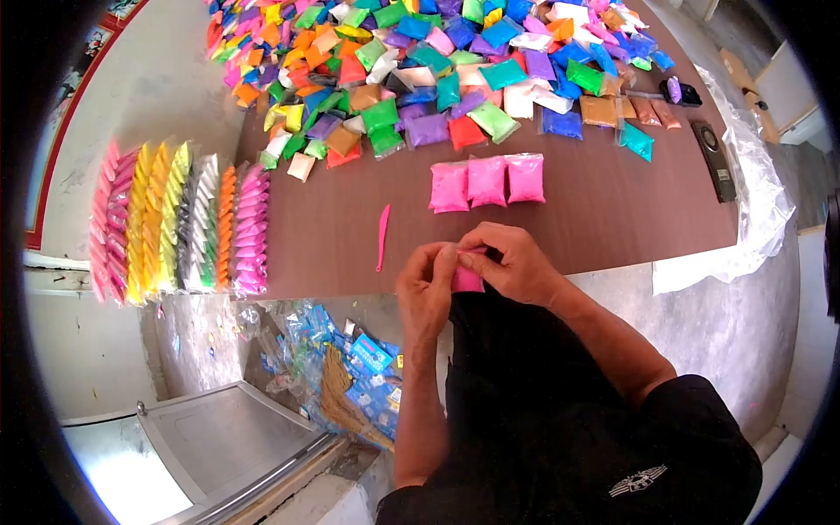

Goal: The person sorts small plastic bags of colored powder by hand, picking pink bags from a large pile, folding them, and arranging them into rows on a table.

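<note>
Between my two hands, at the table's front edge, is a small pink packet point(468, 278). My left hand point(428, 282) pinches its upper left side with thumb and fingers. On the other side my right hand point(512, 262) grips the top edge, fingers bent and close to the left thumb. Part of the packet is hidden behind the fingers. Just beyond my hands, three pink packets point(486, 182) lie side by side in a row. A pink plastic knife point(383, 236) rests on the table to the left of my hands.
A big heap of coloured packets point(429, 83) covers the back of the brown table point(332, 219). Long clear sleeves of stacked packets point(175, 223) line the left edge. A dark phone-like object point(713, 162) and clear plastic sheeting point(761, 210) are at right. A broom point(337, 389) stands below.
</note>
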Demonstrator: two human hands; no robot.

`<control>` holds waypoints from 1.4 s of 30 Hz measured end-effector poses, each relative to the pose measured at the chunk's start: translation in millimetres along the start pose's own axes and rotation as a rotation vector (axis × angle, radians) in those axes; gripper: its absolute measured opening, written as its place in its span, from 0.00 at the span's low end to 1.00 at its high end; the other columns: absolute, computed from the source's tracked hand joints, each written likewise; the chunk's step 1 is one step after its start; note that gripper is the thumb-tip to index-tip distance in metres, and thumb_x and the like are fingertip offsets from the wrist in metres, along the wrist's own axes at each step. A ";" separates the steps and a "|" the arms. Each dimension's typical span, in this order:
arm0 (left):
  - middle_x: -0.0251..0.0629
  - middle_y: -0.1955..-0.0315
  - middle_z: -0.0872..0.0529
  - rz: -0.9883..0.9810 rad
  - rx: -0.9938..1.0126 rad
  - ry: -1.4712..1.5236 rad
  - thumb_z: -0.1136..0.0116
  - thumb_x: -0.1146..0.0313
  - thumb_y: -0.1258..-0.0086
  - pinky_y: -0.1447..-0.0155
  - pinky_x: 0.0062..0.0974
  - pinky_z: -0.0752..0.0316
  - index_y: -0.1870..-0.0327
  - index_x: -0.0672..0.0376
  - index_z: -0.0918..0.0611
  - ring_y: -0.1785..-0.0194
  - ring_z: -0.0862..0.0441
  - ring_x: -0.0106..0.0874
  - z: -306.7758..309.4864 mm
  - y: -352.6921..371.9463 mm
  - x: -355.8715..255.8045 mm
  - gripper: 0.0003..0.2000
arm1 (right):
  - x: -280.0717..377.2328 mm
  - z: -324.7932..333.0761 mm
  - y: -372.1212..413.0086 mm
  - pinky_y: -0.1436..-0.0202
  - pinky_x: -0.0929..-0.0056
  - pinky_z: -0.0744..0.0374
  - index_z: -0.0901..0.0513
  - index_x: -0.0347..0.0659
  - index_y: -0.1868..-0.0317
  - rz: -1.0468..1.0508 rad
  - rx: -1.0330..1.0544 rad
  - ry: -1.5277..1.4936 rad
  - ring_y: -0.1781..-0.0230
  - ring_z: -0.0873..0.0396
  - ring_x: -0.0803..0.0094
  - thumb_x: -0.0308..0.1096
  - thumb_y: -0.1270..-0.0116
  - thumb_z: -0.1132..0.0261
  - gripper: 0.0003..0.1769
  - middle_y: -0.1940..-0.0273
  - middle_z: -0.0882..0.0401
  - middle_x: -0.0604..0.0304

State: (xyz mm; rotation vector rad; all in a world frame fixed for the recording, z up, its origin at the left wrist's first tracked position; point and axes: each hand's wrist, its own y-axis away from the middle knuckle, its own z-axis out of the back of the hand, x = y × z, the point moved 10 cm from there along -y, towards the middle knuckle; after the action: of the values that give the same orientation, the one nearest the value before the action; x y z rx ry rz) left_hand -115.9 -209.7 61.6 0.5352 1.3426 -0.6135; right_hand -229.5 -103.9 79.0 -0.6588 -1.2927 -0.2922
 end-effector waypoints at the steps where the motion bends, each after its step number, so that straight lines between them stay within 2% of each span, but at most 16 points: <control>1: 0.25 0.68 0.17 0.013 -0.003 0.000 0.38 0.64 0.20 0.61 0.17 0.30 0.56 0.63 0.14 0.65 0.25 0.16 -0.2 -1.1 2.0 0.10 | 0.3 0.0 0.2 0.64 0.72 0.21 0.16 0.33 0.56 -0.006 -0.003 0.000 0.68 0.19 0.72 0.29 0.30 0.30 0.08 0.65 0.17 0.53; 3: 0.25 0.68 0.17 0.001 -0.010 -0.027 0.38 0.64 0.20 0.62 0.17 0.31 0.56 0.63 0.14 0.65 0.26 0.16 0.1 -0.9 1.5 0.10 | 0.1 -0.6 0.1 0.65 0.76 0.23 0.16 0.33 0.56 -0.052 0.010 0.003 0.68 0.23 0.77 0.27 0.30 0.29 0.07 0.65 0.19 0.59; 7: 0.25 0.69 0.18 -0.054 -0.035 -0.108 0.39 0.62 0.20 0.64 0.16 0.33 0.57 0.63 0.14 0.66 0.27 0.15 2.9 1.5 -3.5 0.11 | -0.3 -3.4 0.5 0.64 0.76 0.23 0.16 0.33 0.56 -0.070 0.039 0.032 0.67 0.23 0.78 0.26 0.31 0.29 0.07 0.65 0.19 0.59; 9: 0.25 0.69 0.18 -0.033 -0.021 -0.096 0.39 0.62 0.20 0.64 0.17 0.33 0.57 0.63 0.14 0.67 0.27 0.15 3.3 1.5 -3.7 0.11 | -6.0 -2.8 1.7 0.63 0.77 0.23 0.16 0.33 0.57 -0.093 0.014 -0.046 0.67 0.24 0.80 0.26 0.30 0.30 0.06 0.64 0.19 0.61; 12: 0.25 0.69 0.18 -0.016 0.007 -0.076 0.39 0.62 0.20 0.63 0.17 0.32 0.55 0.63 0.14 0.66 0.27 0.16 -0.5 0.9 -2.0 0.12 | -11.5 1.5 3.0 0.65 0.73 0.22 0.16 0.33 0.57 -0.098 -0.027 -0.094 0.68 0.21 0.76 0.30 0.30 0.29 0.08 0.65 0.17 0.57; 15: 0.26 0.67 0.16 -0.023 0.047 -0.072 0.38 0.64 0.20 0.60 0.18 0.29 0.53 0.64 0.14 0.63 0.25 0.17 -4.1 3.2 -5.2 0.11 | -15.5 9.1 3.4 0.65 0.74 0.22 0.17 0.33 0.55 -0.108 -0.103 -0.114 0.67 0.22 0.79 0.31 0.29 0.30 0.09 0.65 0.18 0.59; 17: 0.28 0.65 0.14 -0.025 0.073 -0.075 0.38 0.66 0.21 0.58 0.18 0.27 0.52 0.66 0.14 0.61 0.22 0.16 -6.1 3.9 -5.4 0.11 | -15.6 8.6 3.5 0.65 0.74 0.22 0.17 0.33 0.55 -0.116 -0.100 -0.116 0.67 0.22 0.79 0.31 0.29 0.30 0.10 0.65 0.18 0.59; 19: 0.24 0.67 0.17 -0.016 0.058 -0.017 0.38 0.62 0.21 0.60 0.17 0.30 0.53 0.63 0.14 0.63 0.25 0.17 -4.1 2.9 -0.8 0.11 | -12.7 7.4 2.2 0.65 0.73 0.22 0.17 0.33 0.54 -0.123 -0.096 -0.119 0.66 0.22 0.78 0.32 0.29 0.30 0.11 0.64 0.18 0.60; 22: 0.24 0.67 0.17 0.005 0.071 0.020 0.37 0.63 0.21 0.60 0.17 0.30 0.54 0.63 0.14 0.64 0.26 0.16 -0.8 1.1 3.2 0.11 | -8.1 5.2 -1.0 0.65 0.73 0.21 0.17 0.33 0.54 -0.133 -0.073 -0.128 0.67 0.22 0.78 0.32 0.29 0.30 0.11 0.65 0.18 0.60; 24: 0.24 0.67 0.17 0.000 0.078 0.002 0.37 0.63 0.21 0.60 0.17 0.31 0.55 0.63 0.14 0.64 0.26 0.16 0.0 2.3 1.0 0.11 | -9.3 1.8 -0.9 0.65 0.73 0.21 0.17 0.33 0.55 -0.105 -0.011 -0.002 0.67 0.22 0.79 0.32 0.29 0.30 0.11 0.65 0.18 0.59; 26: 0.24 0.67 0.18 -0.003 0.089 -0.015 0.36 0.63 0.21 0.61 0.17 0.31 0.55 0.64 0.15 0.64 0.26 0.16 -2.2 3.0 -0.6 0.11 | -13.8 2.4 0.1 0.65 0.74 0.21 0.18 0.33 0.55 -0.121 -0.019 -0.059 0.67 0.22 0.79 0.32 0.28 0.30 0.10 0.66 0.18 0.60; 32: 0.28 0.65 0.14 0.016 0.093 -0.028 0.35 0.62 0.23 0.58 0.18 0.27 0.51 0.64 0.14 0.62 0.22 0.18 -6.1 4.1 -2.6 0.13 | -20.5 7.9 4.1 0.64 0.77 0.22 0.18 0.34 0.53 -0.193 -0.089 -0.204 0.66 0.24 0.82 0.30 0.27 0.31 0.09 0.65 0.19 0.64; 34: 0.30 0.63 0.12 0.033 0.106 -0.036 0.34 0.65 0.23 0.55 0.18 0.24 0.48 0.67 0.14 0.61 0.19 0.18 -7.2 4.5 0.3 0.13 | -23.3 10.0 5.2 0.64 0.77 0.23 0.18 0.34 0.52 -0.211 -0.113 -0.234 0.65 0.24 0.83 0.30 0.27 0.31 0.09 0.64 0.19 0.65; 40: 0.29 0.65 0.12 0.028 0.103 0.072 0.34 0.66 0.23 0.56 0.18 0.24 0.53 0.66 0.14 0.62 0.19 0.17 -3.4 0.3 4.2 0.10 | -23.4 4.1 1.8 0.63 0.77 0.22 0.18 0.34 0.49 -0.179 -0.117 -0.271 0.65 0.25 0.83 0.32 0.27 0.31 0.12 0.63 0.19 0.64; 42: 0.28 0.65 0.13 0.046 0.124 0.063 0.34 0.66 0.23 0.56 0.18 0.24 0.54 0.65 0.14 0.62 0.19 0.17 -1.6 1.0 5.1 0.10 | -14.6 2.8 -0.9 0.61 0.77 0.22 0.18 0.34 0.48 -0.120 -0.050 -0.109 0.65 0.25 0.83 0.32 0.28 0.30 0.13 0.62 0.18 0.64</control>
State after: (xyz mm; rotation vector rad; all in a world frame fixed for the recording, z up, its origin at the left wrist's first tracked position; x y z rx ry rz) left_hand -115.8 -208.4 56.3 0.6897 1.3537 -0.6493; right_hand -236.2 -105.2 65.7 -0.6481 -1.4361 -0.3919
